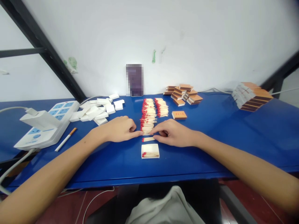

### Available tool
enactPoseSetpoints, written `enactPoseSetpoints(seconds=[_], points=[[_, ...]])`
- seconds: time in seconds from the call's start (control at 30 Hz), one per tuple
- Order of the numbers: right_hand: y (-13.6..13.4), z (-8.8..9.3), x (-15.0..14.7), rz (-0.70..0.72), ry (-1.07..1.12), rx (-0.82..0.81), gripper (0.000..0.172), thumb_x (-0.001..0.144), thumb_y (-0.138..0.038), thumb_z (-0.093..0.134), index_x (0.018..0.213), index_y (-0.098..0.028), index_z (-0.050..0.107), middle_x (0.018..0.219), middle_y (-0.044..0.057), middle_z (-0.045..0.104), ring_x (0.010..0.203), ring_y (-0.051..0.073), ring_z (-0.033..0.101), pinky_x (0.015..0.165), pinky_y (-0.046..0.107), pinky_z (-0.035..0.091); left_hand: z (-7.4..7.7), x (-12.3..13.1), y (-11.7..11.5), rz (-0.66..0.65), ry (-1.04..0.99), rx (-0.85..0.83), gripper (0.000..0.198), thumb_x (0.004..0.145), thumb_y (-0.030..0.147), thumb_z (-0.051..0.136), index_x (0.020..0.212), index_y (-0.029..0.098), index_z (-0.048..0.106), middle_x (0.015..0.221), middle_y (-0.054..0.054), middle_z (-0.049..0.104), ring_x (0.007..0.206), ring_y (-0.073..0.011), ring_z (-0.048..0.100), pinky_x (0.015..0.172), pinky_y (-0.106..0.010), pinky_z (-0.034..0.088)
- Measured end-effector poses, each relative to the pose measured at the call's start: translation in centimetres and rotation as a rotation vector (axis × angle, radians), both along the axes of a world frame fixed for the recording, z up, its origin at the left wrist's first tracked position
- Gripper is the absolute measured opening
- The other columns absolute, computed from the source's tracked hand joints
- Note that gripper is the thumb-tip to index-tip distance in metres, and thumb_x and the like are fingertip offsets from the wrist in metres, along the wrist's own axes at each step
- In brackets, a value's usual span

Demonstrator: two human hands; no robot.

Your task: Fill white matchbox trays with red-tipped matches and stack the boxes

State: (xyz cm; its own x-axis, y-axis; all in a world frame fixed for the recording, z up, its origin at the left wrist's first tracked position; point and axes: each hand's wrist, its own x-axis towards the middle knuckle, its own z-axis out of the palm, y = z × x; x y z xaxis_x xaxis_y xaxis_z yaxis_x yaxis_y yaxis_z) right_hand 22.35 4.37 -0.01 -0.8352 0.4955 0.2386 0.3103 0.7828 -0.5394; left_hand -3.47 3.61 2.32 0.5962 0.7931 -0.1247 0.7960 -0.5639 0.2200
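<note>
Red-headed matches (pixel 148 115) lie in a long row, heads to the left. At the row's near end, my left hand (pixel 121 128) is closed, its thumb tip against the match heads. Across from it, my right hand (pixel 171 132) has its index finger and thumb bent together at the stick ends of the same matches. A small separate bunch of matches (pixel 148 139) lies just below the fingertips. Nearer me is a white matchbox tray (pixel 149 147), partly filled with matches along its near side. A second, shorter row of matches (pixel 161 107) lies to the right.
White trays (pixel 94 111) are heaped at left, near a cigarette (pixel 66 140) and a power strip (pixel 63 116) with a plugged-in charger. Orange matchboxes (pixel 184 93) are piled behind, one box (pixel 179 115) in front. A stacked block of boxes (pixel 253 96) stands far right.
</note>
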Motion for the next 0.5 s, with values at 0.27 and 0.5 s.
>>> enactPoseSetpoints(seconds=[0.27, 0.5], points=[[0.05, 0.01, -0.14, -0.008, -0.002, -0.001, 0.022, 0.088, -0.018, 0.062, 0.106, -0.016, 0.075, 0.062, -0.004, 0.055, 0.054, 0.008, 0.047, 0.059, 0.022, 0.037, 0.10, -0.04, -0.01, -0.009, 0.019, -0.007, 0.057, 0.095, 0.059, 0.047, 0.055, 0.018, 0.046, 0.052, 0.001, 0.052, 0.046, -0.0113, 0.037, 0.055, -0.030, 0.025], [0.01, 0.02, -0.03, -0.001, -0.003, 0.011, 0.022, 0.088, -0.019, 0.062, 0.105, -0.016, 0.075, 0.064, -0.003, 0.058, 0.055, 0.008, 0.047, 0.059, 0.022, 0.036, 0.00, -0.15, 0.08, -0.026, -0.012, 0.005, 0.057, 0.094, 0.059, 0.049, 0.054, 0.018, 0.046, 0.051, 0.001, 0.051, 0.046, -0.0111, 0.037, 0.054, -0.030, 0.025]])
